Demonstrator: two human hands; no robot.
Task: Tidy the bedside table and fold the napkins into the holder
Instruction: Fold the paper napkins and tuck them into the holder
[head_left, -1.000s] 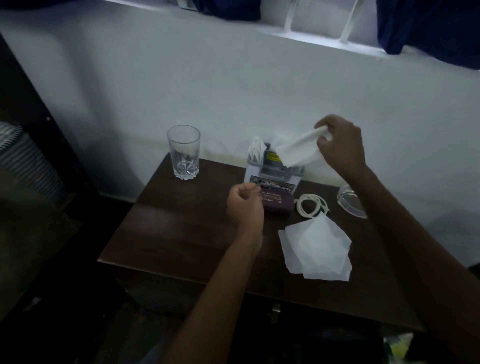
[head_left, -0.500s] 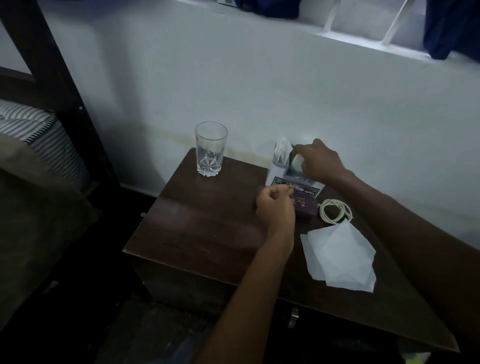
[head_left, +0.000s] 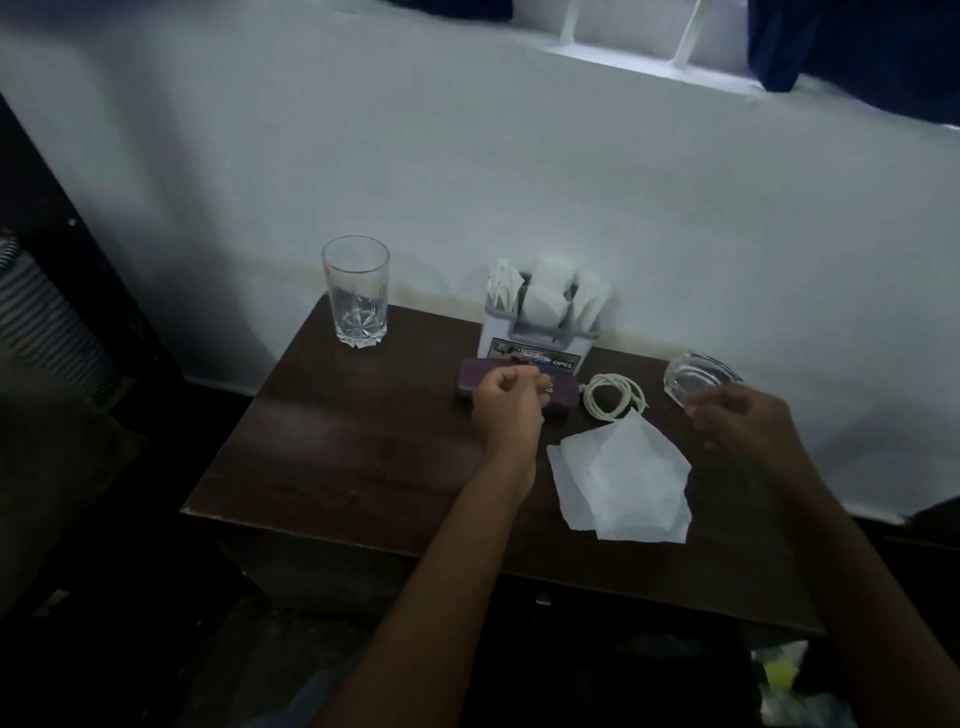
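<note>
A grey napkin holder (head_left: 540, 335) stands at the back of the dark wooden bedside table (head_left: 353, 447), with folded white napkins (head_left: 545, 293) upright in it. A loose pile of unfolded white napkins (head_left: 623, 480) lies flat near the table's front right. My left hand (head_left: 506, 408) is a closed fist resting in front of the holder, over a purple case (head_left: 472, 376). My right hand (head_left: 743, 421), blurred, hovers to the right of the loose napkins with fingers loosely curled and nothing in it.
An empty drinking glass (head_left: 356, 291) stands at the back left corner. A coiled white cable (head_left: 613, 397) lies right of the purple case. A clear glass dish (head_left: 696, 376) sits at the back right. A white wall rises behind; a striped mattress (head_left: 47, 332) lies left.
My right hand pushed the napkin it held into the holder, let go, and pulled back to the right. My left fist stayed put.
</note>
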